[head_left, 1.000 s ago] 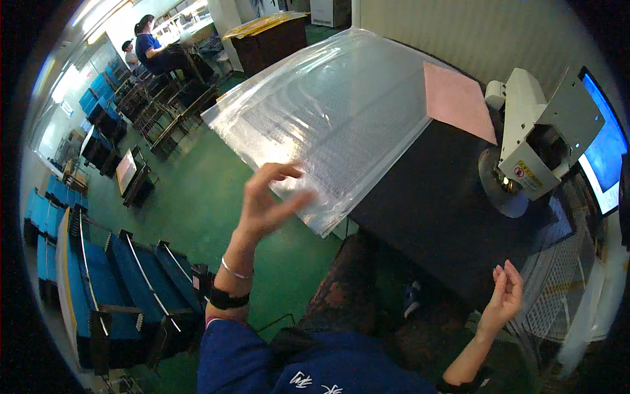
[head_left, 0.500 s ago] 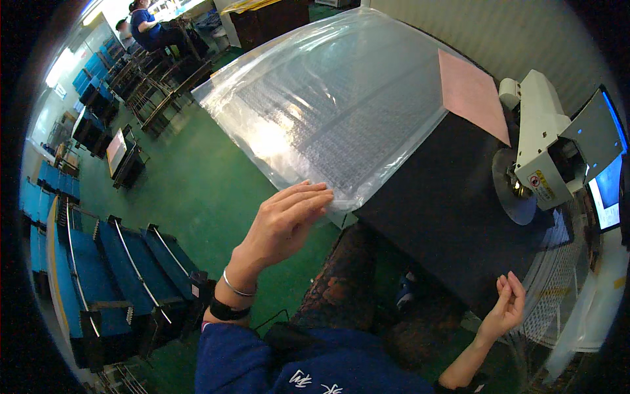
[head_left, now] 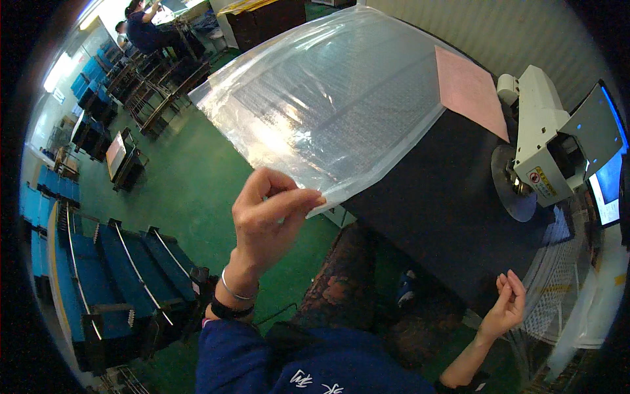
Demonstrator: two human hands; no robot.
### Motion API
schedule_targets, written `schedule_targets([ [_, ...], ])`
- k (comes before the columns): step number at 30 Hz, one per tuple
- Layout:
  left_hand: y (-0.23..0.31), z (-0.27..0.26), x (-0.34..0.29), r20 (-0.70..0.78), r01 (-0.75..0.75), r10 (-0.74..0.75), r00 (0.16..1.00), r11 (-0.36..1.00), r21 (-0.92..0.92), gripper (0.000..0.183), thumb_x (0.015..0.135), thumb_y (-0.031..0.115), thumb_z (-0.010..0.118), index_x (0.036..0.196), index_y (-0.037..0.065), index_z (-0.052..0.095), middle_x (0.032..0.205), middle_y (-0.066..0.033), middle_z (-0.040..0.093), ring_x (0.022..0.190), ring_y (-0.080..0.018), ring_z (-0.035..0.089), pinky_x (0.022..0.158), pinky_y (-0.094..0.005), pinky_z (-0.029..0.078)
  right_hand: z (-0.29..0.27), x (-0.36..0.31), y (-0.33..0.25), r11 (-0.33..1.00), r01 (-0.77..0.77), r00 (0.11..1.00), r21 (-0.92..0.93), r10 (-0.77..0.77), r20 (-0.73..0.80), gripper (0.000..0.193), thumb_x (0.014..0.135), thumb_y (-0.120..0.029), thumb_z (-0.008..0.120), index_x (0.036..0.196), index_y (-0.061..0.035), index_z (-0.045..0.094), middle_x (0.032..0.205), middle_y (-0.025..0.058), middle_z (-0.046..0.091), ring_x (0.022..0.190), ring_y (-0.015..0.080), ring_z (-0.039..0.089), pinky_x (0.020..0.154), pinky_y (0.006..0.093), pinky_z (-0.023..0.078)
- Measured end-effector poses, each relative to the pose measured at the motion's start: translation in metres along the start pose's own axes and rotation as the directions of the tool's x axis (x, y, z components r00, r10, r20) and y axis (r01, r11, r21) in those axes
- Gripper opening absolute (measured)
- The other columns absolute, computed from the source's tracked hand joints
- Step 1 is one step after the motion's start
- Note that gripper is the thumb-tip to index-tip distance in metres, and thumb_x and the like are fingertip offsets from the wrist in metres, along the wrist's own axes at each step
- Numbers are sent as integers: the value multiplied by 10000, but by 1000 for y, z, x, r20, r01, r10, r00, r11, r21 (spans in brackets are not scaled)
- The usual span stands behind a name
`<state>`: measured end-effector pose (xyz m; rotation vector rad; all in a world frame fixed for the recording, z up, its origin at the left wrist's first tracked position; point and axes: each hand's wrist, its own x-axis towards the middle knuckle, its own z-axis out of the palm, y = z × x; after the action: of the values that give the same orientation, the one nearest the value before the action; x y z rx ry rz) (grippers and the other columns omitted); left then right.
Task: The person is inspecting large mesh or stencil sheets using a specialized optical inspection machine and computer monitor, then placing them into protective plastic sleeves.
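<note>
A large clear plastic bag [head_left: 341, 92] with a greyish, textured look lies over the far left part of the black-topped table [head_left: 453, 190]. Its near corner is pinched between the thumb and fingers of my left hand [head_left: 269, 210], and the film there is slightly raised off the table edge. My right hand [head_left: 505, 305] rests by the table's near right edge, fingers loosely curled, with nothing visible in it. A pink sheet [head_left: 472, 92] lies at the right side of the bag, by the wall.
A white machine [head_left: 541, 138] with a round metal plate [head_left: 512, 184] stands on the right of the table, beside a lit monitor [head_left: 607, 190]. Blue racks [head_left: 125, 282] stand at the lower left on the green floor [head_left: 177, 190]. Farther back, a person [head_left: 144, 29] sits at a bench.
My left hand has gone from lying flattened on the bag's corner to pinching it, shifting slightly left. The bag's near edge is drawn a little toward me. My right hand stays put.
</note>
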<state>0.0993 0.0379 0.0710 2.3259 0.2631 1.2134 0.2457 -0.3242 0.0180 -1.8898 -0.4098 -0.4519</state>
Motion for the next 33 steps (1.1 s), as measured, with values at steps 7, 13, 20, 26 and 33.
schedule_targets([
  [7,3,12,-31,-12,-2,2,1000,1000,21,169,624,-14,727,765,67,682,791,-84,609,709,-169,595,598,-261,490,0,-1,-1,999,6,1000,-37,-6,-8,164,876,30,433,991,56,547,1062,157,544,871,196,594,772,296,526],
  [13,6,24,-43,-52,122,-131,990,980,-160,174,746,1,655,899,9,575,1135,-160,494,984,-301,576,796,-335,492,0,-1,-1,999,19,1000,-27,-19,-3,158,878,25,436,985,56,548,1063,156,544,870,197,594,769,296,526],
  [20,-5,15,-9,189,449,-770,610,139,-883,354,890,182,503,1103,-74,382,1141,-241,453,978,-352,564,797,-335,523,0,-1,1,998,39,999,-55,-39,-1,156,878,26,433,977,53,551,1055,161,547,865,199,594,769,302,528],
  [26,-40,0,6,594,717,-608,526,-58,-695,336,878,201,498,1086,-62,485,833,-134,600,557,-187,592,473,-205,467,1,0,0,996,63,998,-63,-63,6,158,876,28,435,980,50,551,1050,159,552,860,200,594,763,300,529],
  [33,-50,2,14,392,520,-442,807,217,-826,288,781,60,497,1035,-49,576,865,-148,621,782,-195,601,624,-256,470,1,0,-1,995,61,998,-84,-61,7,155,876,27,434,976,50,551,1048,158,555,858,202,596,755,297,530],
])
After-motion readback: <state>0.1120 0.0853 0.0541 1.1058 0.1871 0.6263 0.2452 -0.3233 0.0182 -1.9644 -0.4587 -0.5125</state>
